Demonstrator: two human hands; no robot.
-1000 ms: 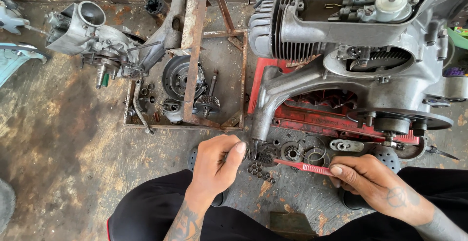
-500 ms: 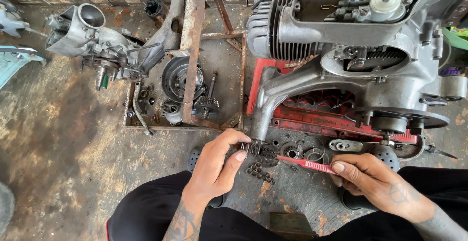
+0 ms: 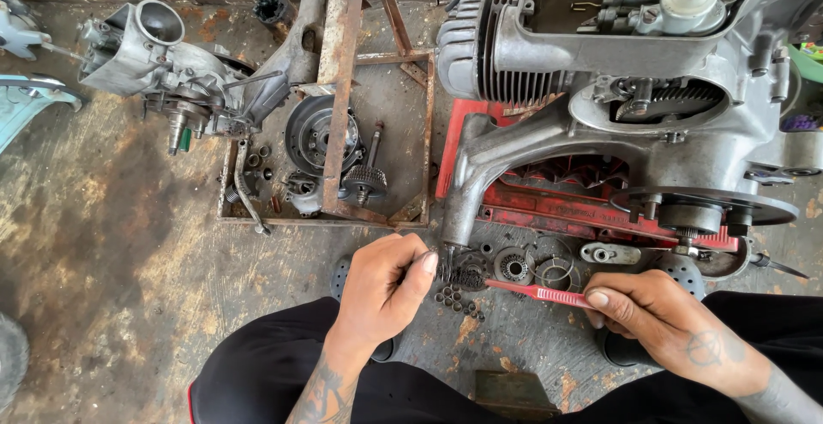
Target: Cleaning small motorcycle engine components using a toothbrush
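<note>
I take the grey engine casing [image 3: 634,132] as my landmark; everything I am working on sits on the floor [image 3: 111,287] just below its lower left leg. My left hand [image 3: 386,291] is curled nearly closed, thumb and forefinger pinched on a small dark toothed part [image 3: 465,276], probably a gear or bearing, right at the foot of that leg. My right hand [image 3: 660,325], lower right of the casing, is closed around the handle end of a red brush [image 3: 536,293], whose far end reaches leftward to touch the dark part.

I judge the small part to be steel: dense for its size, rigid, not fragile, but likely oily and so slippery. A pinch across its outer rim seems the safest hold, since the teeth give some bite. The brush looks like light plastic, a little flexible, best held near the back end as it is now.

Loose little rollers [image 3: 456,300] lie just beside my left thumb and would scatter easily. More round parts [image 3: 514,265] rest below the casing, between my hands.
</note>
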